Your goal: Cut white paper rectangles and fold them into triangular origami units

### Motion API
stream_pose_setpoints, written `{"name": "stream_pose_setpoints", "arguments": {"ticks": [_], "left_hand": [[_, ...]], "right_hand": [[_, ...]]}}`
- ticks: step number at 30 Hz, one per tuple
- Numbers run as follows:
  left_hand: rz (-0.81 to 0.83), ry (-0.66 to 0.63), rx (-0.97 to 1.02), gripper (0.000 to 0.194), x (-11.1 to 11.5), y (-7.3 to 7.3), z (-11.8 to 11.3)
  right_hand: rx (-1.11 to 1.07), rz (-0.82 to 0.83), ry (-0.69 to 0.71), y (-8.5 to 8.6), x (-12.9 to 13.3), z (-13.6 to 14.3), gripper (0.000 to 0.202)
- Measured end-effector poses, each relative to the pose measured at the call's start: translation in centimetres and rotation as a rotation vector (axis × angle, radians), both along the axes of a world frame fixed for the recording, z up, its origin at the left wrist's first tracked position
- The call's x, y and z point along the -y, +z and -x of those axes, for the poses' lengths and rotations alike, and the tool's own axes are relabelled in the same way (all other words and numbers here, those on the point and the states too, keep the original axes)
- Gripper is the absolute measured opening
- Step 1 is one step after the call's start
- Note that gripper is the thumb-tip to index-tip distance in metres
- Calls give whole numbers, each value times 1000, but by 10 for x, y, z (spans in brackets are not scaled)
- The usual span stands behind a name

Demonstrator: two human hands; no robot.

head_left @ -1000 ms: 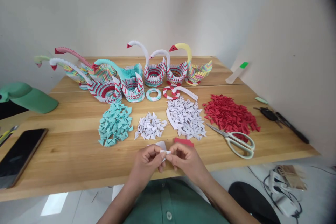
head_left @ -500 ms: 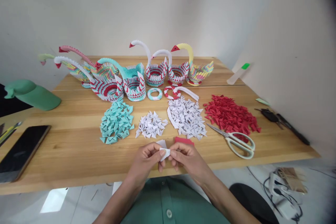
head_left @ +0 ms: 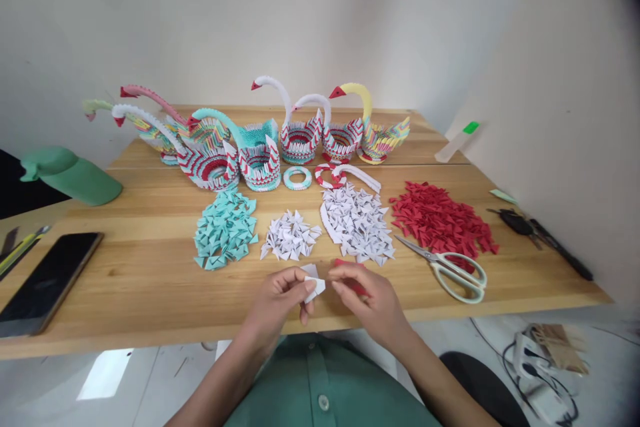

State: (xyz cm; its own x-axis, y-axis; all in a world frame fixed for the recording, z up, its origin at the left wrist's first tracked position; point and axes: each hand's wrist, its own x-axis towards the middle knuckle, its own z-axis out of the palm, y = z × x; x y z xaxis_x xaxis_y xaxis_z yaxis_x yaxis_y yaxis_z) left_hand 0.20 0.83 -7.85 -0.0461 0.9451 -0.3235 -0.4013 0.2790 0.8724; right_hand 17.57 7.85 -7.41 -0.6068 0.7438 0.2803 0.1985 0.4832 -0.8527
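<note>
My left hand [head_left: 283, 293] pinches a small folded piece of white paper [head_left: 315, 288] between thumb and fingers, just above the table's front edge. To its right, my right hand [head_left: 367, 297] is off the paper, thumb and forefinger slightly apart with nothing seen between them. Partly hidden under that hand lies some red paper [head_left: 357, 289]. A white paper slip [head_left: 310, 270] shows just behind my left fingers. Beyond the hands lie a small pile of white folded triangles [head_left: 291, 237], a larger white pile [head_left: 357, 223], a turquoise pile [head_left: 226, 230] and a red pile [head_left: 440, 220].
Scissors [head_left: 453, 270] lie at the right, with keys [head_left: 515, 220] and a black pen-like tool [head_left: 560, 250] beyond. Several paper swans [head_left: 260, 163] line the back, near a turquoise-and-white ring [head_left: 297, 178]. A phone [head_left: 50, 280] and green bottle [head_left: 75, 177] are at the left.
My right hand has let go of the white paper and moved a little to the right, its fingers parting. My left hand still holds the paper. The view has shifted slightly.
</note>
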Motion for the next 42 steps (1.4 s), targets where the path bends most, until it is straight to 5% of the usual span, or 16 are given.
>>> {"name": "stream_pose_setpoints", "arguments": {"ticks": [3, 6, 19, 25, 31, 37, 42], "left_hand": [[10, -24, 44, 29, 0, 0, -1], [18, -32, 65, 32, 0, 3, -2], [8, -108, -132, 41, -4, 5, 2], [-23, -150, -280, 35, -3, 6, 4], [-282, -79, -811, 21, 3, 9, 5], [-261, -102, -750, 8, 8, 5, 7], [-235, -69, -582, 23, 11, -1, 3]], "right_hand": [[-38, -321, 107, 2, -7, 0, 13], [-84, -465, 202, 3, -13, 3, 14], [66, -583, 332, 7, -29, -3, 21], [134, -489, 370, 9, -30, -1, 19], [86, -187, 266, 16, -24, 7, 15], [185, 65, 142, 18, -13, 9, 8], [127, 161, 116, 11, -1, 11, 6]]}}
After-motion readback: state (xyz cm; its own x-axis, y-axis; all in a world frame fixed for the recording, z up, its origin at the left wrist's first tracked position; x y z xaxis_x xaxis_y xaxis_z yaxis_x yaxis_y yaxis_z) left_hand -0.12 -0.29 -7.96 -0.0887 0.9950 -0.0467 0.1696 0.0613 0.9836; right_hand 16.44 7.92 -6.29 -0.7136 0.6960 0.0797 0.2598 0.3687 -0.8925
